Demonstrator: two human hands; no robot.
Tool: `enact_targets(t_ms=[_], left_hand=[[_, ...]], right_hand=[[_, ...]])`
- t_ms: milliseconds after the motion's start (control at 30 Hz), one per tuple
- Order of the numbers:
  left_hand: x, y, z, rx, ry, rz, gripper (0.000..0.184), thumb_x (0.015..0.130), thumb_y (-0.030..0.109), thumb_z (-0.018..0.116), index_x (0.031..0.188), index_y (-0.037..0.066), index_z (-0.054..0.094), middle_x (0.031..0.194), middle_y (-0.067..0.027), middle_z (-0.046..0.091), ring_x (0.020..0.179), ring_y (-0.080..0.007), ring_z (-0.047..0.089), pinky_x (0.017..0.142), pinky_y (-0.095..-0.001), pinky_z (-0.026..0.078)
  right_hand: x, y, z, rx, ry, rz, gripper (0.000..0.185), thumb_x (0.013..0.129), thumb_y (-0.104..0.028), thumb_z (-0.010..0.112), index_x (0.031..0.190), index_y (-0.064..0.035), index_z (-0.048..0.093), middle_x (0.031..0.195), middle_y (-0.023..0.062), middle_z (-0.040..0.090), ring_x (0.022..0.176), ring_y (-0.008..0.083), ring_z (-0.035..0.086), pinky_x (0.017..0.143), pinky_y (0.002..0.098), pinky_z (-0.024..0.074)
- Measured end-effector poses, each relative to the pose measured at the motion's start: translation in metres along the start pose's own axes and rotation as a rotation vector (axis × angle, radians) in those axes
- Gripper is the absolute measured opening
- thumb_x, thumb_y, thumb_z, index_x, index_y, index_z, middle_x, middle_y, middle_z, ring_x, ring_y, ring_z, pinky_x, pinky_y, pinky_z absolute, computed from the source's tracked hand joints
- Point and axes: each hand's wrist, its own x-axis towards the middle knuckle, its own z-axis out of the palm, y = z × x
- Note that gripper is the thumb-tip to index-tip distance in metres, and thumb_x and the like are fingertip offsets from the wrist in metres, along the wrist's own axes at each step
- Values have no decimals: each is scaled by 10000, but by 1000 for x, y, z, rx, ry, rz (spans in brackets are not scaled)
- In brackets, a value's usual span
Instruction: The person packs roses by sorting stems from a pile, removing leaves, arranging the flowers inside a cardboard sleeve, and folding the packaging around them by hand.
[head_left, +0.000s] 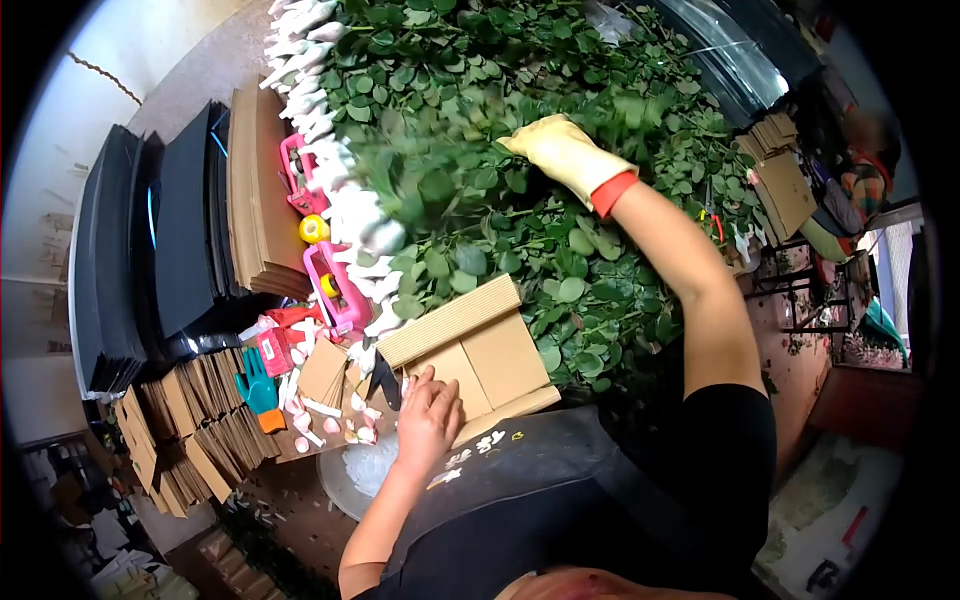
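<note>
My left hand [429,412], bare, rests on the left end of a folded corrugated cardboard sheet [513,352], fingers lying on it. The cardboard lies in front of my body with a raised flap along its far side. My right hand [566,153], in a cream-yellow rubber glove with a red cuff, is closed over the leafy flower stems [440,172], which are blurred by motion around it. Its fingertips are partly hidden. White-sleeved flower heads [352,215] line the left end of the green foliage [640,130].
Black sheets [190,220] and cardboard stacks [262,190] stand at left. Nearby are pink tape dispensers [338,290], a yellow tape roll [314,229], a teal glove [257,385] and scattered petals [330,425]. Red-handled shears [716,224] lie at right. Another person [868,180] is at far right.
</note>
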Motion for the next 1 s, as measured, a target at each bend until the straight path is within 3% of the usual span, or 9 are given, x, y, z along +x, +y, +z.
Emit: enact_targets(t_ms=[100,133,233,300,400,667,800,867,1000], left_hand=[[-2,-1,6,3,24,8,302,875,86,771,1172,43,745,1061,-132,653,1276,-412,629,1112,-569,474],[-1,1,4,4,21,0,303,879,84,765,1179,45,745,1060,-133,652,1275,-413,628,1113,-564,474],[-1,1,4,-8,26,0,291,885,88,757,1172,40,748,1056,-135,651,1272,-411,629,1111,-563,475],[-3,-3,2,-7,30,14,294,879,87,763,1168,37,749,1052,-136,650,1278,-410,626,1111,-564,475],[-6,-6,9,-28,38,14,323,853,91,788,1168,32,750,1055,-138,651,1291,-410,618,1124,-566,469],[-8,-12,8,-154,46,-50,838,730,245,942,1445,27,562,1318,-208,664,1336,-398,587,1173,-526,427],[-16,-19,11,-422,66,-158,1263,629,307,1009,1634,46,290,1165,-150,685,1037,-328,689,1031,-452,529],[-10,-12,1,-335,-22,-168,1201,644,337,997,1615,55,348,1166,-169,680,1139,-366,672,1044,-475,515],[-10,-15,1,-164,-95,6,447,877,172,821,1294,51,713,1172,-152,658,1421,-427,496,1168,-522,384]], right_hand=[[-12,-13,-49,-5,730,95,277,990,-134,555,1231,-133,691,1071,67,711,886,251,723,755,390,608],[-24,-29,-68,140,699,113,601,825,102,629,1384,-118,634,1264,130,726,1080,303,702,1009,396,537],[-34,-44,-29,202,-56,71,725,782,185,611,1420,-159,633,1300,122,723,1128,283,711,1045,376,554],[-56,-43,-6,778,364,199,731,745,194,618,1387,-149,673,1289,132,733,1155,314,703,1047,397,555],[-113,-63,-87,249,665,205,783,631,183,603,1341,-135,690,1332,129,706,1198,345,665,1113,415,504],[-216,-84,-96,410,702,-35,555,685,140,641,1168,-122,718,1190,168,730,881,343,692,780,439,583],[-253,-99,-43,536,446,-141,544,664,72,621,1176,-93,701,1286,181,685,986,382,683,889,474,579],[-266,-110,-40,436,292,-85,487,722,4,616,1189,-100,707,1306,177,683,1031,375,685,948,479,564],[-283,-135,-36,113,16,8,489,861,-49,642,1329,-185,688,1399,119,652,1349,305,581,1221,508,372]])
